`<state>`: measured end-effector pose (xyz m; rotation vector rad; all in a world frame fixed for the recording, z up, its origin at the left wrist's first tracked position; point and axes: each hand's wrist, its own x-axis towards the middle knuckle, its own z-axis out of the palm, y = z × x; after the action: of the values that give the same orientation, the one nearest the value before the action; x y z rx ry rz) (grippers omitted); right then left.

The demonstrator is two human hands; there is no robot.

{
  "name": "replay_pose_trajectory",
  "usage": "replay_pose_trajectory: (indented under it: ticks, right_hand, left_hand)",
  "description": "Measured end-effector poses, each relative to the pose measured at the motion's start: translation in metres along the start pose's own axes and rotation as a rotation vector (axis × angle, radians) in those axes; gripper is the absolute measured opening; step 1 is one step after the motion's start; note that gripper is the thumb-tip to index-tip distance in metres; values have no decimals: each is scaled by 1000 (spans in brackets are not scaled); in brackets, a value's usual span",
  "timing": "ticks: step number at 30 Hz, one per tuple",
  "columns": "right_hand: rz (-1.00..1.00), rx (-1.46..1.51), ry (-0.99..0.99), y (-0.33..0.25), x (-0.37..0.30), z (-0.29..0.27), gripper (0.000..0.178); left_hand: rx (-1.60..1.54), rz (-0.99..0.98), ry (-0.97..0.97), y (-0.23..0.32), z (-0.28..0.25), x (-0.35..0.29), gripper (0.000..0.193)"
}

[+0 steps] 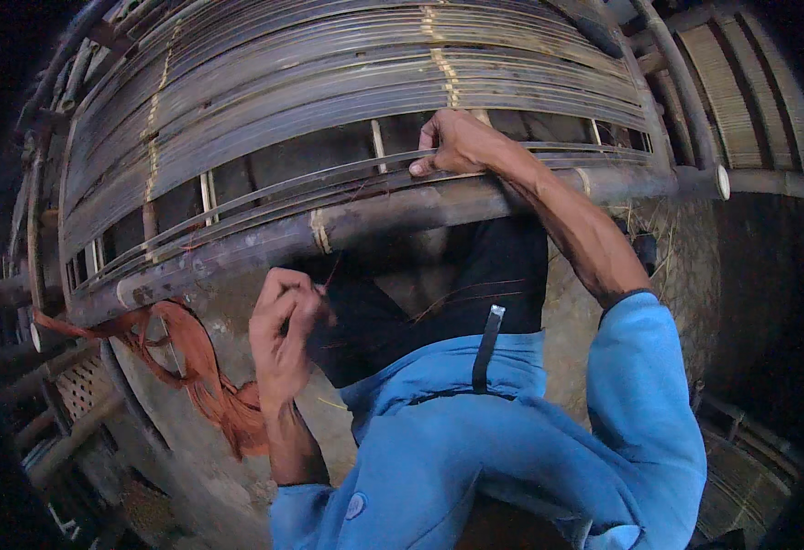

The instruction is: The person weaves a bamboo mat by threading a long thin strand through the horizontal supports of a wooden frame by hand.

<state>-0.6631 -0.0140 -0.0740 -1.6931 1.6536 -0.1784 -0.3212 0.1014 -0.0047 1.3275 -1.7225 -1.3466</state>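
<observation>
As the right hand [457, 145] pinches long, thin grey-brown strips [329, 171] between its fingers, just beyond a thick brown bamboo pole [402, 209], seemingly steadying them, the left hand [285, 316] pinches a fine reddish thread [334, 269] nearer the body, probably for tension.

Two bare hands [283, 325] [452, 142], one central slatted panel [310, 82], one front bamboo pole [402, 209], one rust-orange cloth [196, 353], one black belt [488, 353] and two blue sleeves [645, 394] are showing.
</observation>
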Motion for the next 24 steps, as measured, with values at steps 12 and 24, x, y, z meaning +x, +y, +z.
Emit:
replay_pose_trajectory:
  ticks: [12,24]
  right_hand:
    - [25,11,-106,8,8,2,37]
    - [47,-78,49,-1,-4,12,52]
  left_hand:
    - [863,244,333,-45,-21,-6,28]
    - [578,426,347,-58,85,94,18]
